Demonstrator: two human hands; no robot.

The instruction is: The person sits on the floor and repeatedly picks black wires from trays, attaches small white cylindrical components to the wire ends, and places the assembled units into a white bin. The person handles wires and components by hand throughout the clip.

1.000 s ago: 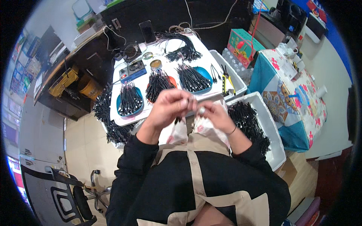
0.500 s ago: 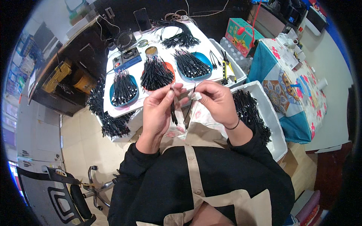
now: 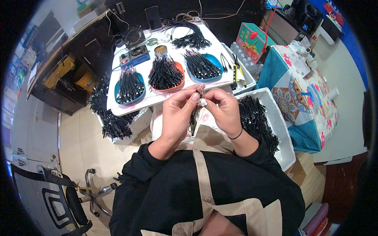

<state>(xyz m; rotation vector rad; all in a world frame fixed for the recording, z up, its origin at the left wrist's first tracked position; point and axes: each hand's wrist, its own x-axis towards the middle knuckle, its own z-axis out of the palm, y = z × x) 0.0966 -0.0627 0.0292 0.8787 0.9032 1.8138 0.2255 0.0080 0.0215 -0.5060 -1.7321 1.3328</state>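
I have both hands raised together just off the near edge of the counter (image 3: pixel 130 106), over my lap. My left hand (image 3: pixel 177 114) pinches a thin black cable (image 3: pixel 193 116) between thumb and forefinger, so its loose length hangs down between my wrists, out of the way. My right hand (image 3: pixel 222 110) is closed on the small pale piece (image 3: pixel 202 102) at the cable's upper end; its fingers (image 3: pixel 210 96) curl in tight, which keeps the tip steady and close under my eyes (what exactly the piece is, I cannot tell at this size).

On the counter, three dishes hold bundles of like cables, within easy reach: a blue dish (image 3: pixel 118 96) at the left near edge, a red dish (image 3: pixel 179 78) in the middle, another blue one (image 3: pixel 216 63) toward the right. A loose bundle (image 3: pixel 189 37) lies at the far edge, and a small fan unit (image 3: pixel 134 55) stands at the far left. A white bin (image 3: pixel 281 129) heaped with cables sits by my right elbow, off the counter's right corner.
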